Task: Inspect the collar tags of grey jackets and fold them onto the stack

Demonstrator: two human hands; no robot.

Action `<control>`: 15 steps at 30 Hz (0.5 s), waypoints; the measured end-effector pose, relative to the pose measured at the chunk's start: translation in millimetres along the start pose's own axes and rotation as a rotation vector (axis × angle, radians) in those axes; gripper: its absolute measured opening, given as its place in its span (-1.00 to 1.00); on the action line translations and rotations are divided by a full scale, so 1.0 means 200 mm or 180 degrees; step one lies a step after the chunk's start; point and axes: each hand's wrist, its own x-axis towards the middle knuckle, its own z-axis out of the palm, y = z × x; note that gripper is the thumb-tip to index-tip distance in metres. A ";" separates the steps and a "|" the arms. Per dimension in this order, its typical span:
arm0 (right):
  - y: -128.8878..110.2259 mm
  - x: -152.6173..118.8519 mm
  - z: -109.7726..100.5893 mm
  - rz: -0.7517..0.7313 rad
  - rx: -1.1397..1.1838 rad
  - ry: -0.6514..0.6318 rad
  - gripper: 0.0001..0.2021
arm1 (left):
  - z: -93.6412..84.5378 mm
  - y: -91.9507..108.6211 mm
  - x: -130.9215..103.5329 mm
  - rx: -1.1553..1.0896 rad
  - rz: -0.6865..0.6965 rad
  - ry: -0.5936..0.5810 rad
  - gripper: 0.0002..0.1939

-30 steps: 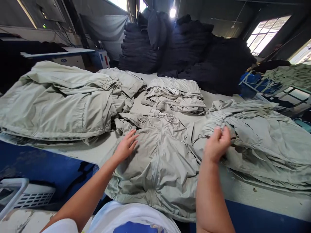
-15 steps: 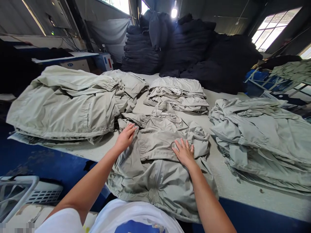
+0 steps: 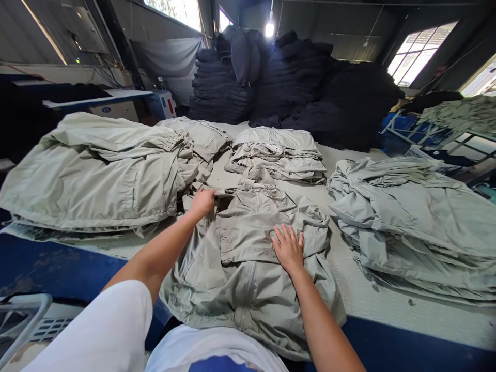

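A light grey-green zip jacket (image 3: 251, 279) lies on the table in front of me, its hood toward the far side and its hem over the near edge. One sleeve is folded across its middle, the cuff pointing left. At the jacket's upper left, my left hand (image 3: 203, 202) is closed on the other sleeve, pulling its cloth taut and slightly raised. My right hand (image 3: 289, 249) rests flat on the folded sleeve with fingers spread.
Piles of similar garments lie to the left (image 3: 89, 175) and right (image 3: 411, 217), and a folded stack (image 3: 275, 152) stands beyond the jacket. Dark stacked cloth (image 3: 220, 85) rises behind the pale table (image 3: 372, 299). A white plastic basket (image 3: 46, 328) sits at lower left.
My left hand has gone from lying open on the sleeve to gripping it, lifting the cloth a little. My right hand stays flat on the jacket. The view has shifted slightly.
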 end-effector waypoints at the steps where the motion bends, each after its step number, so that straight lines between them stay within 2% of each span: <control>1: 0.00 0.01 -0.02 0.0036 0.0166 -0.0004 -0.54 | -0.05 -0.01 -0.02 -0.0010 -0.0158 0.0118 -0.61; 3: -0.03 0.01 -0.07 0.0105 0.0808 -0.0014 -0.55 | -0.15 -0.02 -0.10 -0.0164 -0.0341 0.0463 -0.56; 5: -0.13 -0.01 -0.13 0.0125 0.1973 -0.0045 -0.47 | -0.23 0.03 -0.26 -0.0528 -0.0160 0.0921 -0.55; 7: -0.28 -0.05 -0.22 -0.0009 0.3383 -0.0194 -0.33 | -0.28 0.13 -0.46 -0.0897 0.0538 0.1211 -0.58; 9: -0.45 -0.10 -0.31 -0.0221 0.4385 -0.0325 -0.21 | -0.29 0.26 -0.67 -0.0960 0.1615 0.0925 -0.54; 11: -0.58 -0.15 -0.43 -0.0197 0.4647 -0.0138 -0.20 | -0.25 0.37 -0.84 -0.0898 0.2632 0.0620 -0.50; 12: -0.61 -0.17 -0.49 -0.0090 0.4584 -0.0005 -0.25 | -0.23 0.41 -0.91 -0.0843 0.2953 0.0559 -0.51; 13: -0.63 -0.20 -0.55 0.0034 0.4466 0.0091 -0.35 | -0.19 0.43 -0.96 -0.0778 0.3141 0.0588 -0.51; 15: -0.61 -0.25 -0.67 0.0157 0.4248 0.0129 -0.58 | -0.11 0.41 -1.00 -0.0654 0.3051 0.0811 -0.50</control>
